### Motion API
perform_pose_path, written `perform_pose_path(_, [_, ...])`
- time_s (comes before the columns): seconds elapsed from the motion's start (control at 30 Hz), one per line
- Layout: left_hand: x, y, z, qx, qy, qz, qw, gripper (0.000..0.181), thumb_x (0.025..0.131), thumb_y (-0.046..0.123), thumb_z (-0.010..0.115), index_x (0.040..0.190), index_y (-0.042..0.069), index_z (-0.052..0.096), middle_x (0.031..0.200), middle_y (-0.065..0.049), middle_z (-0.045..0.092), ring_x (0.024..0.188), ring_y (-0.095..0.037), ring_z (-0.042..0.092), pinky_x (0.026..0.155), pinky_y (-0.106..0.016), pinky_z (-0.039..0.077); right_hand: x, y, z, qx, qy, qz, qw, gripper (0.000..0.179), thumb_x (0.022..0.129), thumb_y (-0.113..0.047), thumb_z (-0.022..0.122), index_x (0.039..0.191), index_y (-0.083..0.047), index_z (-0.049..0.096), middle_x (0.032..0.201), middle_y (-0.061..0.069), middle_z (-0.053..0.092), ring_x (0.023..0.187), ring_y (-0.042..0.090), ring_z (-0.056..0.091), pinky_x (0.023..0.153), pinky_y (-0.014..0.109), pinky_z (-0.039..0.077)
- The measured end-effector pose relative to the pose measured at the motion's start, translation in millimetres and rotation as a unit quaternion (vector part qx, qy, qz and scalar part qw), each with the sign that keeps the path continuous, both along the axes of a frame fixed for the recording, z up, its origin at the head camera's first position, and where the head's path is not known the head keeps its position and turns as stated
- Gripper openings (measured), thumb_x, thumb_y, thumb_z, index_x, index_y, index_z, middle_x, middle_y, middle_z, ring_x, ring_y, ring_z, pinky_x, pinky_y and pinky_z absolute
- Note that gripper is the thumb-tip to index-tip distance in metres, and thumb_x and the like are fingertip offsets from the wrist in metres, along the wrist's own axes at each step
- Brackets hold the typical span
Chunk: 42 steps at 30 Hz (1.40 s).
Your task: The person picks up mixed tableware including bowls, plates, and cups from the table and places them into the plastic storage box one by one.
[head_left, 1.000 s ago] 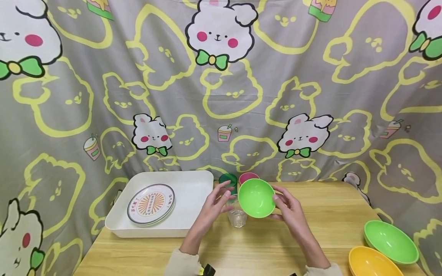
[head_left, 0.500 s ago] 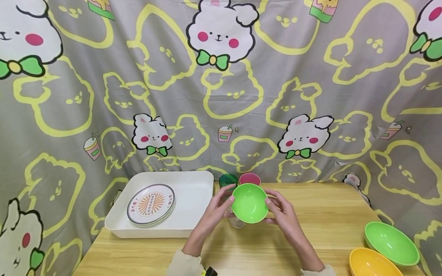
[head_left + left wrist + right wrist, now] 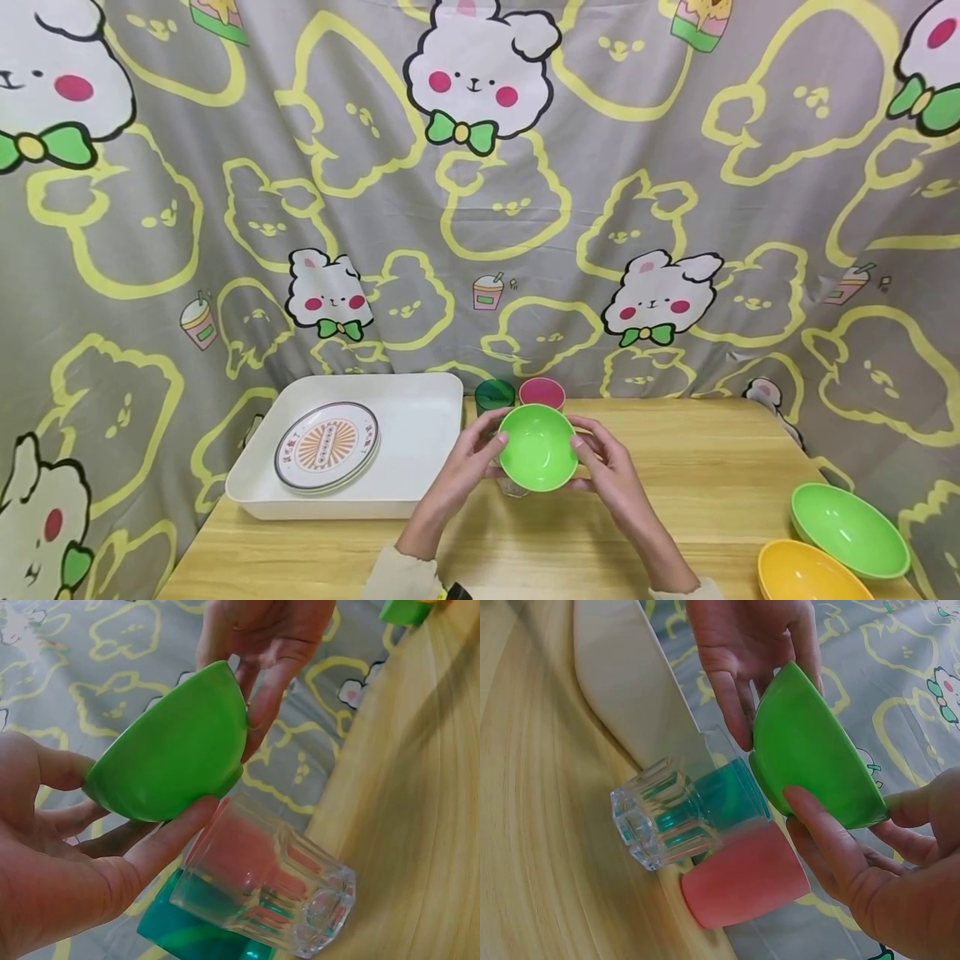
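A small green bowl (image 3: 538, 450) is held up between both hands, its opening tilted toward the head camera. My left hand (image 3: 467, 460) grips its left side, thumb at the rim and fingers beneath, as the left wrist view shows on the bowl's outside (image 3: 176, 746). On the other side my right hand (image 3: 611, 463) holds it the same way. Just behind and below the bowl stands a clear glass (image 3: 660, 817), mostly hidden in the head view. Farther back are a teal-green cup (image 3: 494, 395) and a pink cup (image 3: 542, 392).
To the left, a white tray (image 3: 420, 425) holds stacked plates (image 3: 327, 446) with a sunburst pattern. A larger green bowl (image 3: 847, 529) and a yellow bowl (image 3: 810, 575) stand at the right front of the wooden table (image 3: 697, 450). A patterned curtain (image 3: 525, 242) hangs behind.
The left hand has come over to the small green bowl and taken hold of its left side. The bowl has shifted left and slightly down, in front of the clear glass.
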<state>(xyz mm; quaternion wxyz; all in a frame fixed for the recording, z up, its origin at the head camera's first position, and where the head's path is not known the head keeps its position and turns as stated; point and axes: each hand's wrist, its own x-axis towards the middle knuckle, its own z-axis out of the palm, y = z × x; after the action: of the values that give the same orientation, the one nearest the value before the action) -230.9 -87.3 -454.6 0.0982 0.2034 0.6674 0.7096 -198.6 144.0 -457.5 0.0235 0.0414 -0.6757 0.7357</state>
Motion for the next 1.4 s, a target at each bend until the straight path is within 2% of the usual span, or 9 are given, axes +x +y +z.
perform_pose_path(0.37, [0.6,-0.6,-0.8,0.001,0.003,-0.001,1.0,0.044,0.108,0.018,0.053,0.149,0.003,0.047,0.14,-0.023,0.052,0.113,-0.026,0.063,0.084,-0.052,0.062,-0.9,2,-4.4,0.017,-0.009,0.004,0.9998,0.036,0.107,-0.011,0.053,0.143,-0.005,0.054,0.133,0.025,0.062,0.099,0.026,0.07,0.073,0.043,0.065])
perform_pose_path(0.57, [1.7,-1.1,1.1,-0.013,-0.004,0.015,0.9998,0.043,0.108,0.017,0.053,0.149,0.004,0.048,0.14,-0.023,0.053,0.114,-0.028,0.063,0.082,-0.047,0.063,-1.0,3,-1.5,0.029,-0.013,0.016,0.9994,0.037,0.107,-0.013,0.055,0.144,-0.006,0.054,0.132,0.024,0.063,0.102,0.026,0.069,0.075,0.04,0.065])
perform_pose_path(0.77, [1.9,-2.3,4.0,-0.015,-0.014,0.022,0.9996,0.043,0.108,0.017,0.054,0.149,0.006,0.049,0.145,-0.022,0.05,0.121,-0.031,0.06,0.084,-0.046,0.063,-0.1,11,1.3,0.033,0.01,0.038,0.9987,0.042,0.108,-0.019,0.055,0.147,-0.004,0.051,0.129,0.026,0.062,0.104,0.023,0.07,0.08,0.043,0.064])
perform_pose_path(0.93, [1.5,-7.4,7.1,-0.004,-0.018,0.029,0.9994,0.043,0.108,0.017,0.053,0.149,0.006,0.049,0.149,-0.02,0.048,0.123,-0.032,0.058,0.084,-0.047,0.063,0.7,18,1.3,0.04,0.023,0.051,0.9976,0.042,0.108,-0.021,0.054,0.146,-0.002,0.05,0.133,0.029,0.059,0.11,0.033,0.069,0.083,0.045,0.063])
perform_pose_path(1.1, [0.0,-13.0,8.5,0.002,-0.02,0.031,0.9993,0.045,0.108,0.018,0.053,0.151,0.006,0.047,0.15,-0.02,0.046,0.122,-0.031,0.059,0.085,-0.048,0.062,3.6,25,2.9,0.065,0.028,0.054,0.996,0.039,0.109,-0.019,0.054,0.143,-0.002,0.052,0.135,0.027,0.059,0.114,0.04,0.066,0.083,0.044,0.063])
perform_pose_path(1.4, [-2.7,-29.5,12.3,0.003,-0.018,0.063,0.9978,0.044,0.108,0.014,0.052,0.149,0.002,0.047,0.148,-0.023,0.045,0.119,-0.031,0.059,0.086,-0.049,0.062,8.7,43,4.1,0.146,0.06,0.08,0.9842,0.036,0.108,-0.018,0.054,0.14,-0.001,0.055,0.134,0.026,0.059,0.113,0.03,0.066,0.081,0.043,0.064])
